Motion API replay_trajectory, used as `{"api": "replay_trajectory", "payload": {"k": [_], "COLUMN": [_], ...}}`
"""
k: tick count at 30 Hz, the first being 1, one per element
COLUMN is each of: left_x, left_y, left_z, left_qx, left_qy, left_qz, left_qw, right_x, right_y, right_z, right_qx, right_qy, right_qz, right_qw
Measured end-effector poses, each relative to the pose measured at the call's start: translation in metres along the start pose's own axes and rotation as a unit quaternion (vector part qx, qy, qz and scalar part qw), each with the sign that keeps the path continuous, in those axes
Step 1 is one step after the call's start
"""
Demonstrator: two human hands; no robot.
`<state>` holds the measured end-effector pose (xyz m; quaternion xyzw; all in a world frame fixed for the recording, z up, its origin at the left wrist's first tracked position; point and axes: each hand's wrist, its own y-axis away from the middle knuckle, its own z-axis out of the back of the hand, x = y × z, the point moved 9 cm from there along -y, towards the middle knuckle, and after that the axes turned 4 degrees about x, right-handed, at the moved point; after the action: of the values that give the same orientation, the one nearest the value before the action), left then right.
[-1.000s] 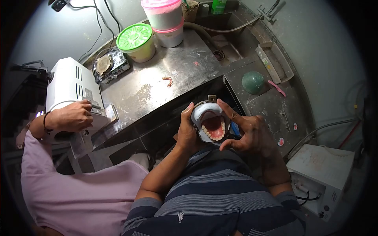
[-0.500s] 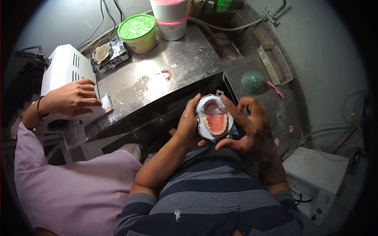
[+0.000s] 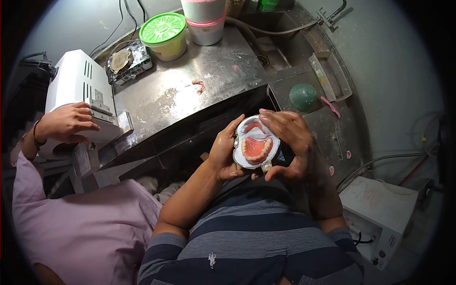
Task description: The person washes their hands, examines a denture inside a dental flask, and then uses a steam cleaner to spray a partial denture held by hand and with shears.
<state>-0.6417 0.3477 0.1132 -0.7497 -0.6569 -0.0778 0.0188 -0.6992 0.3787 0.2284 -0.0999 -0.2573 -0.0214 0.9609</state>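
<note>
In front of my torso I hold a round metal denture flask (image 3: 236, 151) half filled with white plaster. A pink denture (image 3: 257, 148) with a row of cream teeth is set in the plaster, and a smaller pink arch-shaped piece (image 3: 255, 127) lies above it. My left hand (image 3: 225, 151) is wrapped around the flask's left side, thumb below. My right hand (image 3: 293, 142) grips the right side, its fingers over the upper rim and its thumb near a metal lug (image 3: 266, 166) at the bottom. The flask's underside is hidden.
A steel counter (image 3: 156, 95) holds a pink denture-like scrap (image 3: 198, 86), a green-lidded tub (image 3: 163, 35) and a small device (image 3: 127, 61). At left, another person's hand (image 3: 69, 124) touches a white machine (image 3: 78, 88). At right are a green bowl (image 3: 303, 97) and pink-handled tool (image 3: 330, 107).
The flask has turned in my hands, bringing a lug to the lower right. My right hand has closed onto its rim. The other person's hand has shifted left along the machine.
</note>
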Motion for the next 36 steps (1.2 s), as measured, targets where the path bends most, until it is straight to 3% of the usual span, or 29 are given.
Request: {"api": "replay_trajectory", "payload": {"k": [1, 3, 7, 9, 11, 12, 13, 14, 17, 18, 19, 22, 26, 29, 33, 36], "left_x": [-0.002, 0.001, -0.004, -0.009, -0.010, -0.017, -0.021, -0.013, -0.018, -0.018, -0.026, -0.032, -0.025, -0.021, -0.018, -0.019], "left_y": [0.001, 0.005, 0.009, 0.010, 0.006, 0.001, 0.011, 0.009, 0.011, 0.013, 0.009, 0.012, 0.016, 0.021, 0.031, 0.039], "left_z": [0.004, -0.011, -0.002, -0.007, -0.017, 0.001, 0.022, -0.008, 0.021, 0.014, 0.031, 0.038, 0.035, 0.037, 0.029, 0.035], "left_qx": [0.001, 0.148, 0.093, 0.153, 0.155, -0.026, -0.206, 0.104, 0.121, 0.180, 0.098, 0.078, 0.178, 0.176, 0.180, 0.094], "left_qy": [0.000, 0.008, 0.015, -0.051, -0.028, 0.020, 0.067, -0.007, 0.002, 0.002, -0.002, -0.032, 0.008, -0.039, 0.011, 0.063], "left_qz": [-0.001, 0.052, 0.027, 0.013, 0.006, -0.045, -0.094, -0.015, -0.004, 0.024, -0.030, -0.010, 0.047, 0.062, 0.065, 0.039], "left_qw": [1.000, 0.988, 0.995, 0.987, 0.987, 0.998, 0.972, 0.994, 0.993, 0.983, 0.995, 0.996, 0.983, 0.982, 0.981, 0.993], "right_x": [0.000, 0.003, -0.003, -0.007, 0.000, 0.003, 0.003, 0.007, 0.014, 0.018, 0.023, 0.024, 0.031, 0.031, 0.027, 0.025], "right_y": [-0.001, -0.002, 0.002, 0.007, 0.008, 0.007, 0.006, 0.005, 0.003, 0.003, 0.003, 0.004, -0.002, -0.007, -0.008, -0.012], "right_z": [0.000, 0.005, 0.001, -0.003, -0.004, -0.005, -0.004, -0.005, -0.004, -0.005, -0.006, -0.009, -0.013, -0.022, -0.032, -0.033], "right_qx": [0.001, -0.027, -0.076, -0.104, -0.088, -0.075, -0.072, -0.060, -0.037, -0.028, -0.019, 0.022, 0.055, 0.149, 0.199, 0.213], "right_qy": [0.000, -0.007, -0.056, -0.060, -0.056, -0.051, -0.051, -0.041, -0.063, -0.066, -0.070, -0.078, -0.062, -0.037, -0.034, -0.012], "right_qz": [0.001, 0.025, -0.015, -0.052, -0.047, -0.042, -0.041, -0.022, -0.020, 0.004, 0.029, 0.002, 0.033, 0.016, 0.023, 0.054], "right_qw": [1.000, 0.999, 0.995, 0.991, 0.993, 0.995, 0.995, 0.997, 0.997, 0.997, 0.997, 0.997, 0.996, 0.988, 0.979, 0.976]}}
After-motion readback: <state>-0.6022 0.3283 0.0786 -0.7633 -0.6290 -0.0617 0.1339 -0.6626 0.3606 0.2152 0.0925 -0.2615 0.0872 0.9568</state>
